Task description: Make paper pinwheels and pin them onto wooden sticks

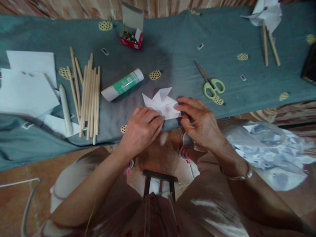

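A white paper pinwheel (163, 103) with folded blades lies at the table's near edge, between my two hands. My left hand (145, 123) has its fingers together on the near left side of the paper. On the right side, my right hand (197, 120) pinches a blade with thumb and fingers. Just beyond the paper, to the left, is a glue stick (125, 82) with a green label. Scissors (211, 84) with light green handles lie beyond my right hand, blades pointing away.
Several wooden sticks (90, 98) lie at left beside white paper sheets (24, 89) and a pale, rod-like tool (65, 110). An open red box (132, 41) of small metal pieces stands at the back. Finished pinwheels (266, 16) on sticks lie far right. A clear bag (274, 148) of paper scraps sits below right.
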Available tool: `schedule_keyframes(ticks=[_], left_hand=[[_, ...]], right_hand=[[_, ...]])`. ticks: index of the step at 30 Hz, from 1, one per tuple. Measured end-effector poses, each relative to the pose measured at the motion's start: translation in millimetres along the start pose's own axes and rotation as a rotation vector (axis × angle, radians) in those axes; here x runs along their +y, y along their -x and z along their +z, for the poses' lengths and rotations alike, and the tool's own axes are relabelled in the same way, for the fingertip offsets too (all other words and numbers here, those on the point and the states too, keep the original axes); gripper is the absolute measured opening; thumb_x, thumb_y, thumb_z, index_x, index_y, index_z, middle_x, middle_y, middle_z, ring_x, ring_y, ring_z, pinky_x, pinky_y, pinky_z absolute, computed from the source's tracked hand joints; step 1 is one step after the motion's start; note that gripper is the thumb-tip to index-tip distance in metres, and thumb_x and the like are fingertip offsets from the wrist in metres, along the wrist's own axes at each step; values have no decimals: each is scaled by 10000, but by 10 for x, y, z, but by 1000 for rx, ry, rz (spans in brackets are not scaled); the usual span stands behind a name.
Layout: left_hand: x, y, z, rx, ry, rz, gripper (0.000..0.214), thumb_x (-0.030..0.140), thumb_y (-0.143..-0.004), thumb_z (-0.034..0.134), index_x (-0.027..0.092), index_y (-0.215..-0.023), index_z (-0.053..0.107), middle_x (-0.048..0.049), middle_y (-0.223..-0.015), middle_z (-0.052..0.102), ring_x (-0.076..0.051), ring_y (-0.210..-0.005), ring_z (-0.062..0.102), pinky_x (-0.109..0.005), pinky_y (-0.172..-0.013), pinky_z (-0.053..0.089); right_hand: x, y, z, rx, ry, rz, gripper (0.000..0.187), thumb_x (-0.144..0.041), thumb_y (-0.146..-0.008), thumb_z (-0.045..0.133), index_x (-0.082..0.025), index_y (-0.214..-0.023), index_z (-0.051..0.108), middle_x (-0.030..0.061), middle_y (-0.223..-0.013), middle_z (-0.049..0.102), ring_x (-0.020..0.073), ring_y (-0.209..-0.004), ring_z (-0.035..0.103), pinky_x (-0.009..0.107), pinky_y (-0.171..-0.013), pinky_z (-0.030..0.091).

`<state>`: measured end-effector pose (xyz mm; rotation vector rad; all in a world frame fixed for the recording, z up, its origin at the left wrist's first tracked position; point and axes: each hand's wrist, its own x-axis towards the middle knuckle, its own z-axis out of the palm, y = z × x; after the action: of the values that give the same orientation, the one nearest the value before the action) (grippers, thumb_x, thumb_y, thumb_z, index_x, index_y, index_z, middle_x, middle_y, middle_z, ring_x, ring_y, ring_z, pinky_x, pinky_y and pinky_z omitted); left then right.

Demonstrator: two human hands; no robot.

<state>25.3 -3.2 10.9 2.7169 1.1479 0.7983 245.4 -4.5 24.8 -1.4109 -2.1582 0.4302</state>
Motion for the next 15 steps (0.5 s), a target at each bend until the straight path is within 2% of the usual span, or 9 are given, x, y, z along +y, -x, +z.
schedule_keyframes(ticks=[5, 10, 15], left_hand=[[-6, 21, -27, 58, 23, 8, 123, 191, -940, 577, 127, -995, 667, -75, -919, 712, -197, -818, 621, -335, -720, 500], [20, 25, -51, 34, 25, 32, 121, 167, -935, 574, 120, -998, 665, -78, -915, 712, -196, -807, 632, -338, -724, 511], [42, 34, -47, 1, 49, 31, 123, 155, -938, 556, 126, -982, 667, -72, -910, 711, -200, -825, 613, -331, -737, 492]], right_hand=[[13, 0, -78, -53, -119, 61, 299, -113, -808, 607, -259, -1047, 712, 65, -1300, 659, 278, -1187, 618, 518, -1041, 492], [2, -32, -108, -49, -321, 125, 160, -197, -823, 700, -280, -955, 739, 33, -1313, 652, 258, -1230, 602, 499, -1072, 471], [0, -62, -58, -56, -353, 142, 66, -249, -855, 691, -274, -883, 746, 24, -1309, 654, 244, -1174, 625, 479, -1042, 497]])
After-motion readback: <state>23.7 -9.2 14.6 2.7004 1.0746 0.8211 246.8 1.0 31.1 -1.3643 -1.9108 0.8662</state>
